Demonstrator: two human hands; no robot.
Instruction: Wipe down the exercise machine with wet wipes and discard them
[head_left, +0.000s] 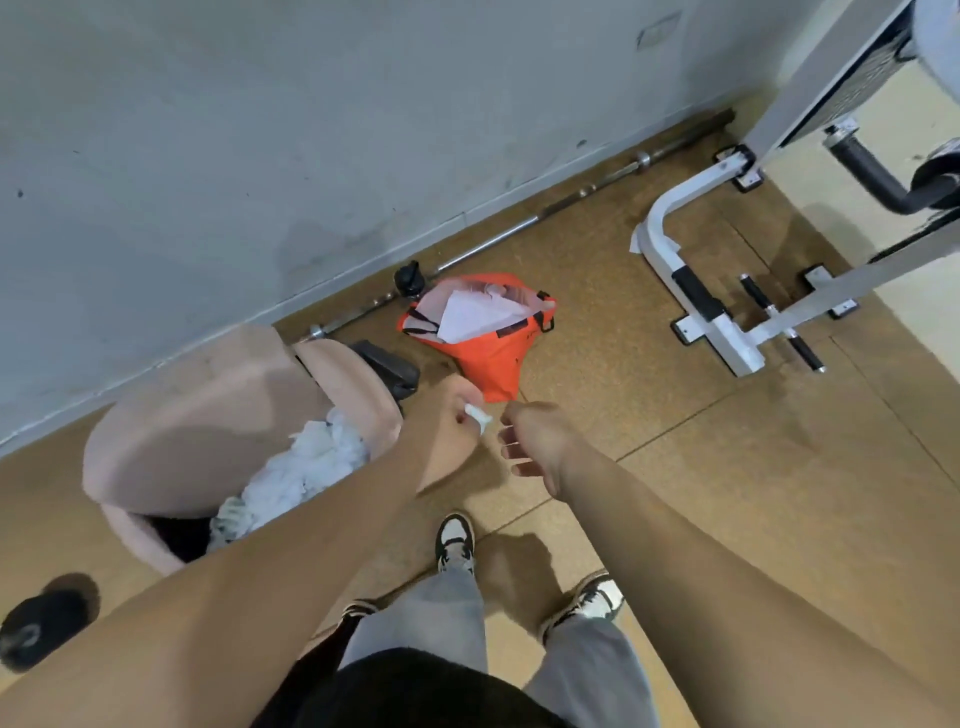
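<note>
My left hand (451, 422) is closed around a small crumpled white wet wipe (479, 415), of which only a tip shows past the fingers. It hovers just right of a pink trash bin (208, 410) whose open mouth is full of white used wipes (306, 462). My right hand (530, 439) is beside the left, fingers loosely curled and close to the wipe's tip; no grip on it is visible. The white exercise machine frame (696, 291) stands on the floor at the upper right.
An orange bag (493, 348) holding white paper lies on the cork floor beyond my hands. A barbell (519, 223) rests along the grey wall. A black bottle (410, 278) and a dark object (389, 366) sit near the bin. A black cap (41, 623) lies lower left.
</note>
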